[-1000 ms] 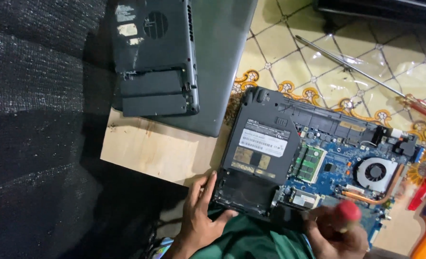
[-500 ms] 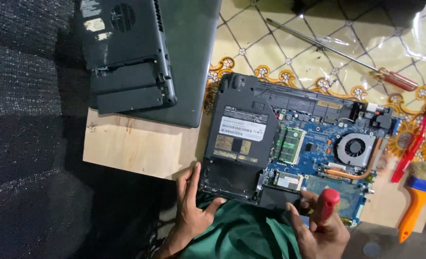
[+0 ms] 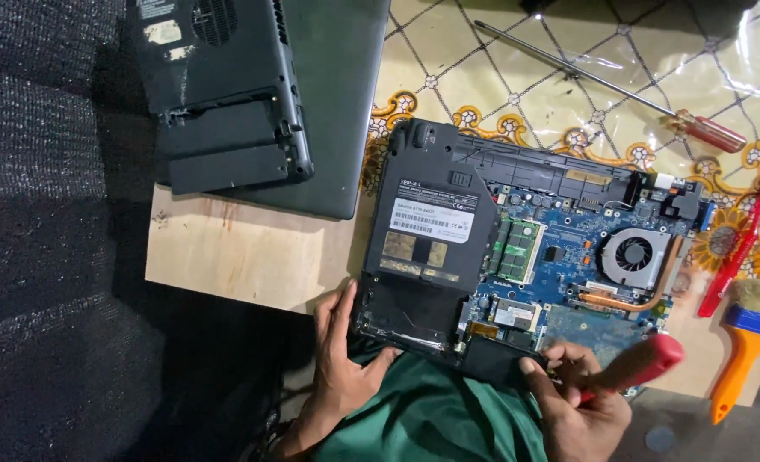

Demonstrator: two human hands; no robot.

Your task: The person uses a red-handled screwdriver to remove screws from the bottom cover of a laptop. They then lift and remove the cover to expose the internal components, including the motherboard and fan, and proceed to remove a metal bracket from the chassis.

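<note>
From my head camera, looking down, the opened laptop [image 3: 517,257] lies bottom-up across the wooden board [image 3: 243,257], partly on the patterned tablecloth [image 3: 499,77], its near edge at my lap. Its blue circuit board [image 3: 568,257] is bare on the right half, with the round fan [image 3: 635,254] toward the far right and the green memory module [image 3: 517,248] near the middle; the black cover part with its white label [image 3: 431,222] still sits over the left half. My left hand [image 3: 341,359] is spread flat against the near left corner of the case, fingers along the edge and thumb tucked under the front lip, steadying it. My right hand [image 3: 581,402] is closed around the red-handled screwdriver [image 3: 641,364], held at the near right edge; its tip is hidden behind my fingers, so I cannot tell which screw it meets. To do this well, I judge I should keep the left palm firm so the case does not slide on the board, seat the tip squarely before turning, and keep the shaft off the bare components. Further off lie a long screwdriver [image 3: 602,81], a red toothbrush [image 3: 735,248], an orange-handled paintbrush [image 3: 743,351], and another dark laptop [image 3: 251,94] at the upper left.
</note>
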